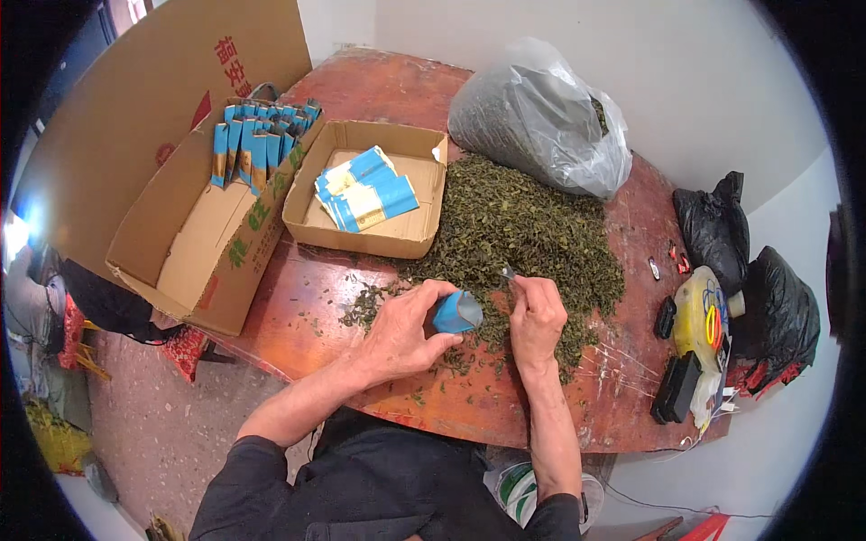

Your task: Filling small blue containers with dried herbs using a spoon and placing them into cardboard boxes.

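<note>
My left hand [410, 328] holds a blue packet [454, 313] near the table's front, its mouth spread and its pale inner side showing. Just right of it, my right hand [538, 318] is closed on a small shiny tool [507, 271], perhaps a scoop; most of it is hidden by the fingers. Beyond both hands lies a wide heap of dried green leaves [534, 230] on the red wooden table [270, 331]. Flat blue and gold packets [379, 203] lie in a shallow cardboard box [365, 243] behind my left hand.
Several upright blue packets [254, 152] stand in a long cardboard box [216, 297] at the left. A clear plastic bag of leaves [534, 115] rests behind the heap. On the right are black plastic bags [714, 230], a yellowish container [697, 304] and a black case [676, 389].
</note>
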A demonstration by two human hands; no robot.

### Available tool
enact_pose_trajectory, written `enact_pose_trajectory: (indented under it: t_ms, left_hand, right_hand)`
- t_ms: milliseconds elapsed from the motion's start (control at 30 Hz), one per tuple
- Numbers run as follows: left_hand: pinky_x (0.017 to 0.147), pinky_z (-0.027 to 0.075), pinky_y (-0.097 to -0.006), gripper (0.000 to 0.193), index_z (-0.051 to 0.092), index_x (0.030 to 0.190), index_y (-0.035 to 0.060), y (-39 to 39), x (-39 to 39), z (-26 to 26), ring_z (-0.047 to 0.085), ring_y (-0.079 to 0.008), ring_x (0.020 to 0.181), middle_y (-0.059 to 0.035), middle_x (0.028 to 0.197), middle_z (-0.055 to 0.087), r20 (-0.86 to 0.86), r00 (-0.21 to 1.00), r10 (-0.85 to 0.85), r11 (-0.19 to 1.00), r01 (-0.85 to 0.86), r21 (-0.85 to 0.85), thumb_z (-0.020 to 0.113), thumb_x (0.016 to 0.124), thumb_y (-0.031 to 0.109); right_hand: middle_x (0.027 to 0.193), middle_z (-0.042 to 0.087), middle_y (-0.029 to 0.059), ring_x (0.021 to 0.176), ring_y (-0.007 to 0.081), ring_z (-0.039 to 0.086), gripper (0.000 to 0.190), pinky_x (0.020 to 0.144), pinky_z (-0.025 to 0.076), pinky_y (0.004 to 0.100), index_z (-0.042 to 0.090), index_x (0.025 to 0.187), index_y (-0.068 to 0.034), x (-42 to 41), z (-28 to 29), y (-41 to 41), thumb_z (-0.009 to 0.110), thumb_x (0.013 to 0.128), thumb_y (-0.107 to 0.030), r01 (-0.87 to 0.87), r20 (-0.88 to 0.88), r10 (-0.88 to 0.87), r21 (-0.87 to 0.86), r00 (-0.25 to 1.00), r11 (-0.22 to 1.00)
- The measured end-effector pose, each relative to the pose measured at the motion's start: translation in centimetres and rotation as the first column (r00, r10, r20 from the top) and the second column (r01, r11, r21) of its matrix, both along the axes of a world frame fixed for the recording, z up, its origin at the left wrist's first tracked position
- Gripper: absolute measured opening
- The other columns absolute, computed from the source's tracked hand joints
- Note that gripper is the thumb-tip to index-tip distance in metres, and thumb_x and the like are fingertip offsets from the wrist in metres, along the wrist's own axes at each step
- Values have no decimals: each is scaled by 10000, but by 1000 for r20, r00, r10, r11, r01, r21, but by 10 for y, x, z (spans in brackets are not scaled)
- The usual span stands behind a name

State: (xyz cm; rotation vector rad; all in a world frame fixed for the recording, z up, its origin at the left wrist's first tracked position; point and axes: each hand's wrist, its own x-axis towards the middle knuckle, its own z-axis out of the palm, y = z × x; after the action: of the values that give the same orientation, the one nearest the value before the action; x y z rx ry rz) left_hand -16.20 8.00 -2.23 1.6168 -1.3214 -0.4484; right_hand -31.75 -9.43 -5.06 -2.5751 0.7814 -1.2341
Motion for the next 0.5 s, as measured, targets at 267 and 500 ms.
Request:
enact_pose_trajectory:
  t_ms: [267, 500]
  left_hand:
    - [848, 565, -444, 574, 560, 1271, 37, -1, 0, 0, 701, -381, 998, -183, 1086, 677, 5, 1000, 1, 1000, -1, -19, 840, 775, 113]
    - [846, 562, -450, 575, 559, 1268, 42, -1, 0, 1, 698, -383, 1001, -180, 1088, 675, 20, 1000, 6, 1000, -5, -19, 845, 777, 126]
  right_hand:
    - [920, 696, 160, 851, 344, 684, 148, 721, 570, 422, 718, 962, 34, -1, 1, 0, 677, 846, 116, 8, 24, -9, 34, 1000, 999]
    - [929, 704, 154, 852, 335, 696, 169, 726, 576, 413, 726, 968, 16, -4, 7, 3, 675, 843, 118, 12, 51, -16, 83, 999, 997]
